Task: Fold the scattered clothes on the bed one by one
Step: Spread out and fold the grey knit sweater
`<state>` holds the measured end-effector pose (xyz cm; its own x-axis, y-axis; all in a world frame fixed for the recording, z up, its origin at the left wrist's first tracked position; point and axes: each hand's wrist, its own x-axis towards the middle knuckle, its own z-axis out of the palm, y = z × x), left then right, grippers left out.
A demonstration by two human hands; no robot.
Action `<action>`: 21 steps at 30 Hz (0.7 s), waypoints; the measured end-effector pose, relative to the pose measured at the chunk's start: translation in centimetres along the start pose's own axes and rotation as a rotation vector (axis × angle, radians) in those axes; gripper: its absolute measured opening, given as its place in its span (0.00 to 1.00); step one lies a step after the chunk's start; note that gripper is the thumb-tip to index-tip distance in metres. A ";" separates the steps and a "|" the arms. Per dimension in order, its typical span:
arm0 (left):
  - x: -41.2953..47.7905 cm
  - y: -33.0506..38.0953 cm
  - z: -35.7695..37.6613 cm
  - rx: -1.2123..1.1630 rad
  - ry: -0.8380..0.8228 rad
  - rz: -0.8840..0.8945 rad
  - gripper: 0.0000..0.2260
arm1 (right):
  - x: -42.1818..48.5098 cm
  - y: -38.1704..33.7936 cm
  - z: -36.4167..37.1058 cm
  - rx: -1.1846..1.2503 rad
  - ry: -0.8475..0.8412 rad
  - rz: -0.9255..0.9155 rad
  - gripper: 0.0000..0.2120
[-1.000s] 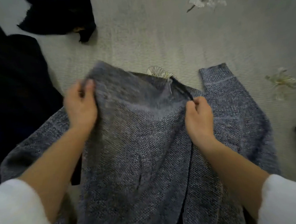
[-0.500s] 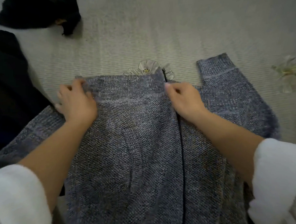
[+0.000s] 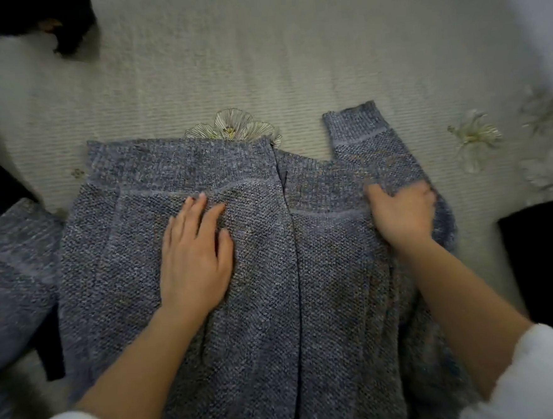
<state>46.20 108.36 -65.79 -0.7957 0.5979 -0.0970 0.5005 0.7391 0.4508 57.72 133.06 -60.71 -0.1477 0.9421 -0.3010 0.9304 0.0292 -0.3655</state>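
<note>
Flat and spread, the left hand (image 3: 195, 257) presses palm-down on the left front panel of the grey knit cardigan (image 3: 259, 308), fingers apart and holding nothing. Over on the other panel, the right hand (image 3: 401, 212) is blurred; its fingers curl into the knit near the sleeve, but whether they pinch the fabric cannot be told. That right sleeve (image 3: 371, 137) lies folded up beside the hem, cuff toward the far side. Spread on the bed (image 3: 258, 63), the cardigan runs out of view at the near edge. Black clothes (image 3: 59, 25) are cut off at the top left, and a dark garment (image 3: 543, 256) at the right edge.
</note>
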 end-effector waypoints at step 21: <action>2.9 -1.2 0.0 -0.045 0.161 -0.212 0.23 | 1.4 -5.9 0.9 -0.228 0.068 -0.902 0.10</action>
<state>43.27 109.26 -66.56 -0.9269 0.3716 -0.0525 0.3042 0.8260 0.4746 51.71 133.85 -59.78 -0.8333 0.5487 0.0672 0.5180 0.8175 -0.2517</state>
